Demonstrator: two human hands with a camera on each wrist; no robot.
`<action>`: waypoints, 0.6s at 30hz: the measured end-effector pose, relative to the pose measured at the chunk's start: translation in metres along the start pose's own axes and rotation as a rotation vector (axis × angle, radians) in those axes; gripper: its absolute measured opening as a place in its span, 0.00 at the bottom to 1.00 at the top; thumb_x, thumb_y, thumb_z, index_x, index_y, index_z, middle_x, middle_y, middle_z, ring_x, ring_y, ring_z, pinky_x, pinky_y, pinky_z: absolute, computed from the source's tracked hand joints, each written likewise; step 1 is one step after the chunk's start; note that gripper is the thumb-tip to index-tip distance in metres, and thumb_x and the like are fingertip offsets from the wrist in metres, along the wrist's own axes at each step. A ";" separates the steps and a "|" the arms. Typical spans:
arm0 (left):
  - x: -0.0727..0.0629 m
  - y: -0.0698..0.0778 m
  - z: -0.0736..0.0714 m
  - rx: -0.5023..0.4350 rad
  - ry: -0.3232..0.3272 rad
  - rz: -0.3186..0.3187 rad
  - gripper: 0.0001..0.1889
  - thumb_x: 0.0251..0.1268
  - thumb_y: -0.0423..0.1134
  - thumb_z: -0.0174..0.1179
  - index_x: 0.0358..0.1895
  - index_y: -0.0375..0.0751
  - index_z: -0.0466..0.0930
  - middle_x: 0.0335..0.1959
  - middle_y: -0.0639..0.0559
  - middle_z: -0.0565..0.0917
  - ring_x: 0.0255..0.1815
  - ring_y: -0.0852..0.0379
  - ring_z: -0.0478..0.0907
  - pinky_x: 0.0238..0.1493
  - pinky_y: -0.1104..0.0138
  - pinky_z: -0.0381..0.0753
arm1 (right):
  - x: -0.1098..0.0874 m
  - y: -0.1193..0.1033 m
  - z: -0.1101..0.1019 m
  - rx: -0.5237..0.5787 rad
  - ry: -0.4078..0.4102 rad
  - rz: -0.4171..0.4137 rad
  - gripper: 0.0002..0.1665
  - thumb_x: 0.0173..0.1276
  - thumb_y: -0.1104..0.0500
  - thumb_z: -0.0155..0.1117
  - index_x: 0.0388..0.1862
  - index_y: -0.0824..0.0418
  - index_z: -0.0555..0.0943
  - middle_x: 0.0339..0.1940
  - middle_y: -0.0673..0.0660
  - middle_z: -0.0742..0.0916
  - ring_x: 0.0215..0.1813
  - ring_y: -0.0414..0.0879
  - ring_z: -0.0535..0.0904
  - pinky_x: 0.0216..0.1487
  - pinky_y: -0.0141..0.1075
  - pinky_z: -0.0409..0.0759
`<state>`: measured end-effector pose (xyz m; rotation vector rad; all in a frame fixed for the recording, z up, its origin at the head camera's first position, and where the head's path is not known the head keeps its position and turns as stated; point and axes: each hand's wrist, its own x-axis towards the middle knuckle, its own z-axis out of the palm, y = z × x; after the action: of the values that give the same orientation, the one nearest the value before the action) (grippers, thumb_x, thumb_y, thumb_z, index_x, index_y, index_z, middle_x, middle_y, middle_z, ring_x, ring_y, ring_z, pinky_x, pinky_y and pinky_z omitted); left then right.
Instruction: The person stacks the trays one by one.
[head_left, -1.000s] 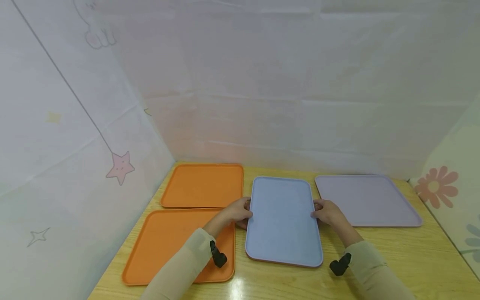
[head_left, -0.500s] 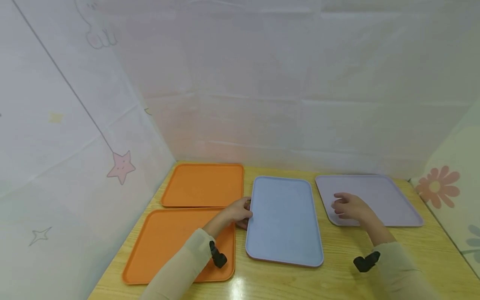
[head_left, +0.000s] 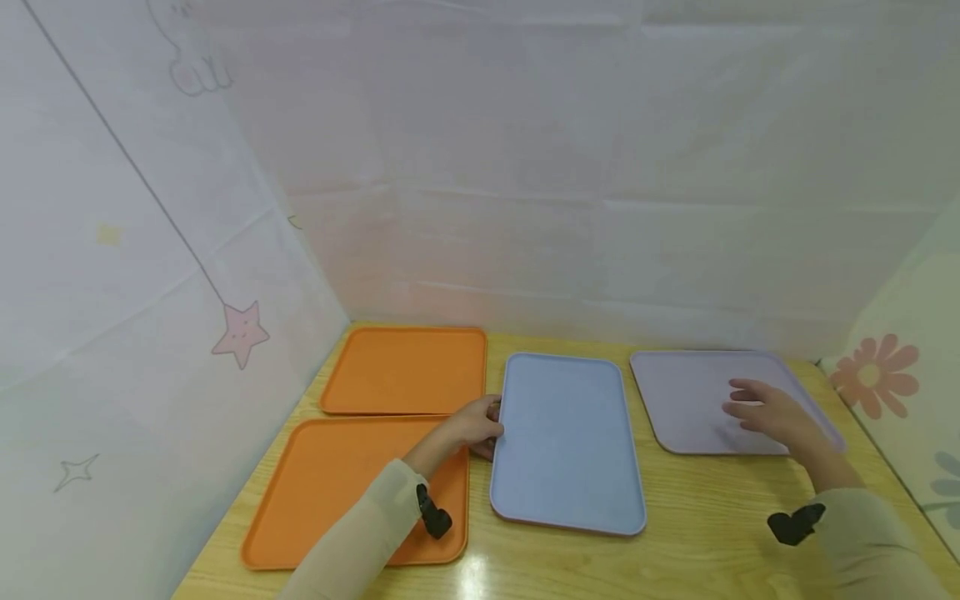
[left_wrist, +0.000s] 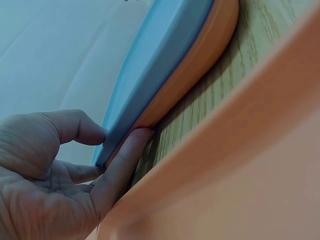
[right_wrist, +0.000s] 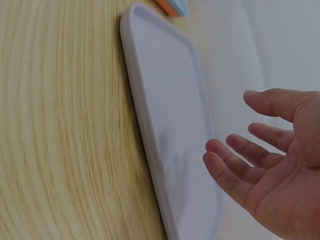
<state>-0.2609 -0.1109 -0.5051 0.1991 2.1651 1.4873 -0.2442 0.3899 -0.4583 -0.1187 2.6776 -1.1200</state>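
In the head view a light blue tray [head_left: 570,442] lies lengthwise in the middle of the table. Beneath it, the left wrist view shows the orange rim of another tray [left_wrist: 215,35], the two stacked with edges close together. My left hand [head_left: 474,423] holds the left long edge of this stack, thumb at the blue rim and other fingers lower, by the orange one. My right hand [head_left: 776,414] hovers over a lilac tray [head_left: 682,392] at the right, fingers spread and loosely bent, holding nothing. Its shadow falls on the lilac surface in the right wrist view.
Two orange trays lie at the left, one at the back [head_left: 408,371] and one in front [head_left: 330,475], partly under my left forearm. The wooden table [head_left: 705,533] meets a white cloth wall [head_left: 480,250] behind, with printed side walls.
My right hand has let go of the blue tray's right edge and moved right, over the lilac tray. The left hand keeps its hold and the trays lie as before.
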 end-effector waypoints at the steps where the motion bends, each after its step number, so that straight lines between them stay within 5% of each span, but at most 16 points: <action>1: 0.000 0.000 0.000 -0.001 0.001 0.001 0.40 0.65 0.26 0.56 0.80 0.33 0.52 0.47 0.38 0.77 0.36 0.47 0.86 0.35 0.49 0.88 | 0.000 0.003 -0.003 -0.007 0.008 -0.006 0.45 0.79 0.50 0.57 0.77 0.79 0.51 0.70 0.84 0.65 0.60 0.72 0.78 0.55 0.52 0.83; 9: -0.001 -0.002 0.001 -0.021 0.016 -0.003 0.40 0.64 0.26 0.57 0.80 0.32 0.51 0.49 0.39 0.77 0.35 0.47 0.86 0.33 0.52 0.88 | -0.003 0.030 -0.024 -0.092 0.047 -0.025 0.46 0.79 0.47 0.56 0.77 0.79 0.51 0.69 0.85 0.66 0.59 0.72 0.78 0.53 0.54 0.82; 18: 0.000 -0.002 0.003 -0.016 0.035 -0.008 0.40 0.64 0.26 0.57 0.80 0.35 0.52 0.47 0.39 0.77 0.34 0.48 0.85 0.32 0.52 0.88 | -0.001 0.060 -0.043 -0.236 0.143 -0.026 0.44 0.79 0.48 0.56 0.72 0.84 0.55 0.66 0.86 0.68 0.64 0.81 0.67 0.53 0.66 0.75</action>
<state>-0.2588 -0.1093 -0.5076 0.1594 2.1785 1.5134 -0.2533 0.4621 -0.4713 -0.1186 2.9365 -0.8453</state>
